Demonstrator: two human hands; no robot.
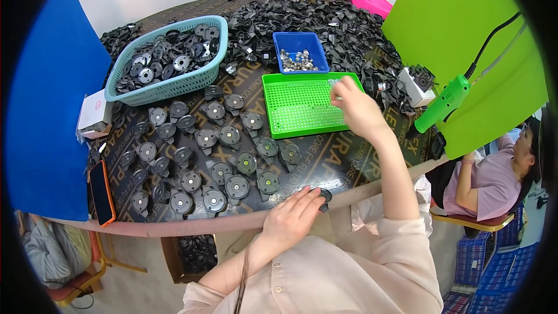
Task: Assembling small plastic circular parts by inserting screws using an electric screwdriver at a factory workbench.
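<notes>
At the table's front edge my left hand (pixel 290 216) lies with its fingers together over a black round part (pixel 325 197), holding it down; most of the part is hidden beneath them. My right hand (pixel 356 107) is over the right side of a green perforated tray (pixel 279 129), with thumb and fingers bunched. Small silvery pieces (pixel 333 82) show in the tray's far right corner, close to those fingers. Whatever the right fingertips hold is too small to make out. Several black round parts with tabs (pixel 237 186) stand in rows to the left, some with a yellowish centre.
A teal basket (pixel 168 92) of round discs and a blue bin (pixel 297 36) of metal pieces stand behind. Black parts (pixel 302 14) heap at the back. A green electric screwdriver (pixel 444 103) hangs right. An orange-edged phone (pixel 102 193) lies left. A person (pixel 488 180) sits at right.
</notes>
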